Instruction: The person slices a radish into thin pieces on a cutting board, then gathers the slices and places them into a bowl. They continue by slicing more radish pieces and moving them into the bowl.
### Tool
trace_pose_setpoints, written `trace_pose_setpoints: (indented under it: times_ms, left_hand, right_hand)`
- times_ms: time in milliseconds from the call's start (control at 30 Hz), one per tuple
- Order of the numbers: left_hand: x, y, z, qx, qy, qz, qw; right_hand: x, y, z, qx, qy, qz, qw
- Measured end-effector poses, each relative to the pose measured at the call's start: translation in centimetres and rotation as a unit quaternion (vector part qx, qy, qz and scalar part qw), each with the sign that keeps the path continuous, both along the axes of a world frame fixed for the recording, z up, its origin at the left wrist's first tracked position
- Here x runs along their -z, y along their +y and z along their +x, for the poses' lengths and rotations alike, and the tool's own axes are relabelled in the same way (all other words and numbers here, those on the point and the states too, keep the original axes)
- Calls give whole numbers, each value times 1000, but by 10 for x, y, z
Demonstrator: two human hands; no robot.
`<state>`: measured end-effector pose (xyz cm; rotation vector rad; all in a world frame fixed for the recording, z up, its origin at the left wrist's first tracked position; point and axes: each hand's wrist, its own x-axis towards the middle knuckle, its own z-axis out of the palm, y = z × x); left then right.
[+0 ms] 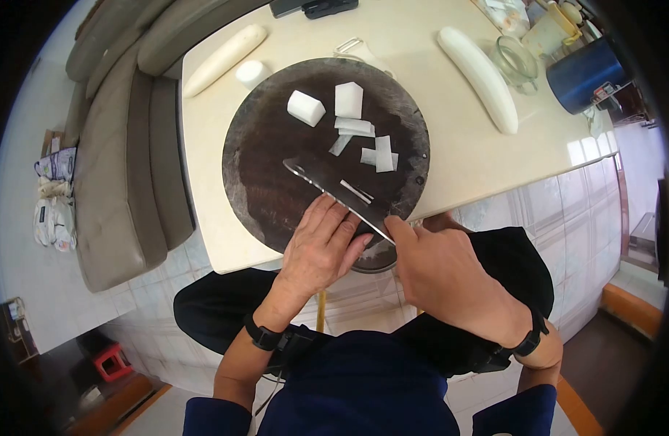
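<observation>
A kitchen knife point(336, 190) is gripped by its handle in my right hand point(450, 272), its blade slanting up and left across the round dark chopping board point(258, 196). My left hand point(318, 243) rests at the near side of the board, fingertips bent together against the blade; whatever lies beneath them is hidden. Thin white strips point(357, 191) lie just beyond the blade. Farther up the board are a peeled white radish chunk point(306, 108), another upright-looking chunk point(349, 100) and several flat slices point(355, 127).
On the cream table point(465, 171) lie a long white radish point(225, 60) at left and another radish point(480, 78) at right. A short radish piece point(252, 74) and a peeler point(363, 54) sit by the board. A glass bowl point(514, 64) and blue container point(585, 75) stand right.
</observation>
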<state>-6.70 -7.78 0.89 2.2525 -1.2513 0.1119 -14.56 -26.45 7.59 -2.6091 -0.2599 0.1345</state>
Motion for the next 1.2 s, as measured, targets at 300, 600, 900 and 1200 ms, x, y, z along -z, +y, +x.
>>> trace_pose_setpoints:
  times_ms: [300,600,900,1200]
  left_hand:
    - [1,1,0,3,-1,7,1000]
    - [-1,-1,1,0,-8,-17,1000]
    - [1,0,-1,-2,0,-20,1000]
    - [2,3,0,2,0,-6,1000]
  right_hand:
    - [0,-2,-4,-15,-4,-26,1000]
    - [7,7,11,17,13,26,999]
    - [3,2,-3,15,-7,7,1000]
    - [3,17,10,-33,-23,-36,999]
